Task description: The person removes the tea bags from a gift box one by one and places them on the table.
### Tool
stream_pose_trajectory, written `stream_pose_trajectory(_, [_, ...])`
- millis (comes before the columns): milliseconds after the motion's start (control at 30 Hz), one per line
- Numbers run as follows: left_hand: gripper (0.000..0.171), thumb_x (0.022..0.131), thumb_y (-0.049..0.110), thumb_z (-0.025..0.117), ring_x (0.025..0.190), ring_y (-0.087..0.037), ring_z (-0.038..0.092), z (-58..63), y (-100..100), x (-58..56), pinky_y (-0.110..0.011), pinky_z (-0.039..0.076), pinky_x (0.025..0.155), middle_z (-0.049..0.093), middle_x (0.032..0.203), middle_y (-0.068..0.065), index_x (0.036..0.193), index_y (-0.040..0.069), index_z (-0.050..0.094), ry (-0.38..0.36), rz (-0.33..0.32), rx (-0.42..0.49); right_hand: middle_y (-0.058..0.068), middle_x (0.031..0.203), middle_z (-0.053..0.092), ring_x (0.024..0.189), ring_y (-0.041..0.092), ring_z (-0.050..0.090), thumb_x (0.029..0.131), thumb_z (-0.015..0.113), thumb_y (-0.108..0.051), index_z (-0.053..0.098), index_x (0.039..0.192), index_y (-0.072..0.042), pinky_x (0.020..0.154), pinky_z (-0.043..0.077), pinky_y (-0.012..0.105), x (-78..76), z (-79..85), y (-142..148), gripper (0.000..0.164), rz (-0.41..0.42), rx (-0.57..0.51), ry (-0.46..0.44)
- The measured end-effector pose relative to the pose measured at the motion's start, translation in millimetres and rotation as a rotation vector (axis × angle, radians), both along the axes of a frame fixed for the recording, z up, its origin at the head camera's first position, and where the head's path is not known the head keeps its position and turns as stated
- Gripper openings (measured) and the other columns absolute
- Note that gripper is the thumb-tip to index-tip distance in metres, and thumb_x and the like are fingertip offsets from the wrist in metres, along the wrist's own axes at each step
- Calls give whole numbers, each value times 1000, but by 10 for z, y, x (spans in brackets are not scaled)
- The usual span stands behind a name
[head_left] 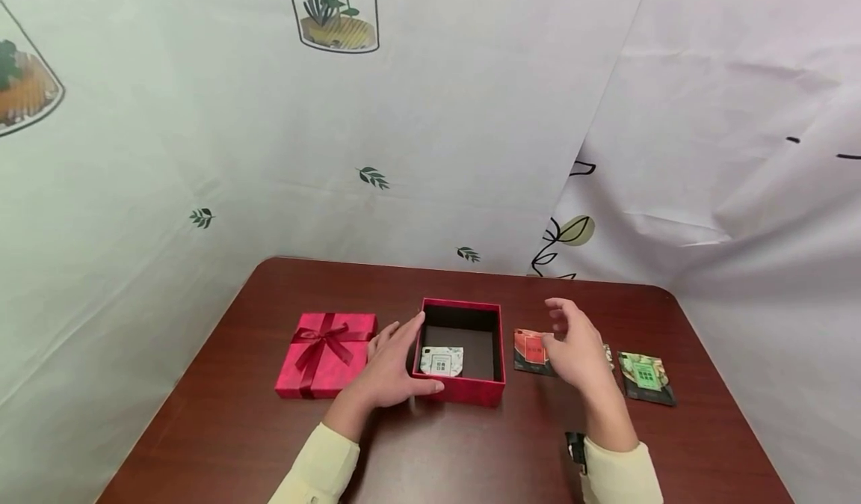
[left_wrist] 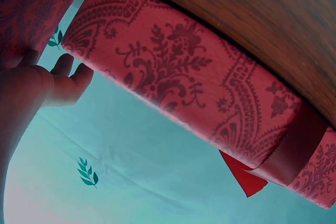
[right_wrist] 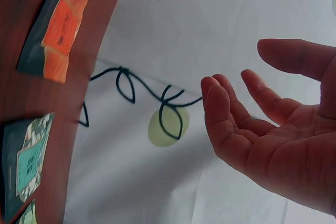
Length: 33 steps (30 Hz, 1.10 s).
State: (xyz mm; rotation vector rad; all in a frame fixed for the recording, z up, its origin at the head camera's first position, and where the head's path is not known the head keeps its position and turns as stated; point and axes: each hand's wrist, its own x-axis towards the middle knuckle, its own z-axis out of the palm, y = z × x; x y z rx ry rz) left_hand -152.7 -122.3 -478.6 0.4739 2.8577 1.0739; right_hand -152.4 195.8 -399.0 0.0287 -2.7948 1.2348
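A red patterned gift box [head_left: 471, 393] stands uncovered on the table, with a white leafy-print sachet [head_left: 441, 362] inside at its front left. My left hand [head_left: 390, 369] rests at the box's left side, fingers along that wall and thumb stretched by the front wall. Above the table, my right hand [head_left: 572, 347] hovers beside an orange-and-black sachet [head_left: 528, 353], fingers loosely bent and nothing between them. In the right wrist view a gap shows between thumb and fingers. A sachet with a teal label [right_wrist: 29, 163] is mostly hidden behind this hand in the head view.
The red box lid [head_left: 353, 369] with a ribbon bow lies left of the box. A green-and-black sachet [head_left: 647, 377] lies at the right. Near the right sleeve is a small black object [head_left: 575, 448]. A printed white cloth [head_left: 417, 212] hangs behind the table [head_left: 269, 444].
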Motion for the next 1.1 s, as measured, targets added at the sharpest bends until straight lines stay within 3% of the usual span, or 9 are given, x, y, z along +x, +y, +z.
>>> stream_pose_trajectory(367, [120, 63, 58, 87, 144, -33, 19, 9, 52, -20, -64, 16, 108, 33, 158, 5, 160, 28, 23, -1, -1, 18, 17, 123, 57, 102, 32, 63, 90, 65, 2, 53, 136, -8, 85, 53, 48, -4, -11, -259, 48, 62, -47, 19])
stream_pose_trajectory(767, [121, 62, 57, 88, 144, -33, 19, -3, 2, -10, -64, 15, 108, 33, 158, 4, 160, 28, 24, -7, 13, 26, 12, 116, 61, 100, 26, 60, 86, 70, 4, 58, 130, -6, 89, 52, 46, -56, -93, -598, 48, 144, -76, 30])
stream_pose_trajectory(1100, [121, 62, 57, 88, 143, -35, 19, -6, 12, -13, -65, 12, 107, 37, 155, 3, 160, 24, 25, -6, 13, 30, 17, 128, 57, 110, 34, 59, 89, 71, -3, 54, 135, -8, 91, 51, 50, -91, -141, -825, 50, 254, -29, -79])
